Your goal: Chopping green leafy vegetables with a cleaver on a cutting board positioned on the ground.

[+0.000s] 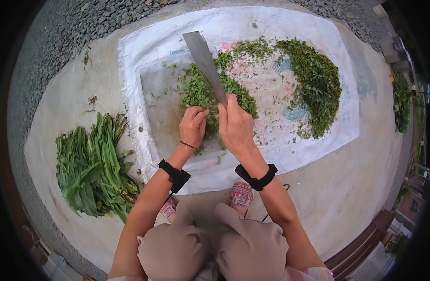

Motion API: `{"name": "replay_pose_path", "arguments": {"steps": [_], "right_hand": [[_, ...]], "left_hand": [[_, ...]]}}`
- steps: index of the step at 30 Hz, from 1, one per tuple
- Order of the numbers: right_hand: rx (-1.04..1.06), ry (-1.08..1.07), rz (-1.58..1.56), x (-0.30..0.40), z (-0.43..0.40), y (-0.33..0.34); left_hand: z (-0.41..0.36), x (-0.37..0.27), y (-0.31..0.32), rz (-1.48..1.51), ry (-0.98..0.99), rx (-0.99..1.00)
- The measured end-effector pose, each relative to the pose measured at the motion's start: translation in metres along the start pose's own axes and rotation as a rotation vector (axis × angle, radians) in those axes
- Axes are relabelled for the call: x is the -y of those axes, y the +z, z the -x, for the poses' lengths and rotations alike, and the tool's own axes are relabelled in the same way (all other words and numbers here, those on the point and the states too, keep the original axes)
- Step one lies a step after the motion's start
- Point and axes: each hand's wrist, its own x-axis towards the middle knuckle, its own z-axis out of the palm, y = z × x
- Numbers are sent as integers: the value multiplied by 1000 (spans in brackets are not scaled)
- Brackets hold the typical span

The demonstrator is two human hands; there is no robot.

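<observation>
My right hand (237, 124) grips the handle of a broad, rectangular-ended chopping knife (205, 61). Its steel blade points away from me, tilted to the left, above a heap of chopped green leaves (194, 89). The heap lies across the right part of a worn, pale cutting board (159, 102). Close to the heap's near side, my left hand (194, 126) has its fingers curled. Whether leaves are pinched in them is hidden. Under the board spreads a white woven plastic sheet (187, 26) with faded pink and blue print.
Finely chopped greens (316, 87) form a curved pile on the sheet's right side. Whole long leaves (92, 172) lie bundled on the concrete (71, 102) at left. Gravel (113, 15) borders the far edge. My patterned socks (241, 193) are close to the sheet's near edge.
</observation>
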Motion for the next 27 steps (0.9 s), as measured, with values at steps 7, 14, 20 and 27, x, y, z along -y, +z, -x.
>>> {"name": "replay_pose_path", "arguments": {"steps": [7,14,20,27], "right_hand": [[287,16,386,-48,15,26],[68,-2,64,-9,10,14],[317,45,387,-46,25,36],[92,-34,142,-4,13,12]], "left_hand": [[-5,-7,7,-52,17,21],[-4,-2,7,8,-57,-9],[1,-2,7,94,-162,18],[5,-8,-5,111,-49,19]]}}
